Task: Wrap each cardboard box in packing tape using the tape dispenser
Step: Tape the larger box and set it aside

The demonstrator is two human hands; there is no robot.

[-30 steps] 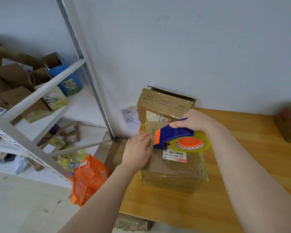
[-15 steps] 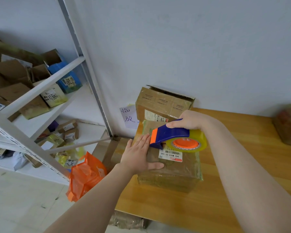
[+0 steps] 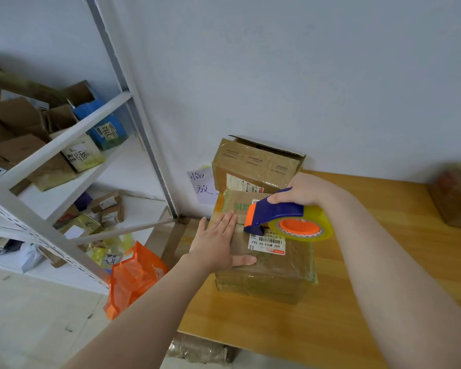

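Observation:
A tape-covered cardboard box (image 3: 277, 272) with a white barcode label sits on the wooden table (image 3: 330, 315) near its left edge. My left hand (image 3: 218, 243) lies flat on the box's top left, fingers straight, thumb stretched toward the label. My right hand (image 3: 304, 190) grips the handle of a blue and orange tape dispenser (image 3: 274, 214) carrying a yellowish tape roll (image 3: 301, 227). The dispenser's front end touches the box top just right of my left fingers.
A second cardboard box (image 3: 256, 163) with a raised flap stands against the wall behind. Another wrapped box (image 3: 455, 195) sits at the table's far right. A white metal shelf (image 3: 64, 139) full of parcels stands left, with an orange bag (image 3: 133, 275) at its foot.
My left hand went from curled at the box's left edge to lying flat on its top. The dispenser stayed over the box top, shifting only slightly.

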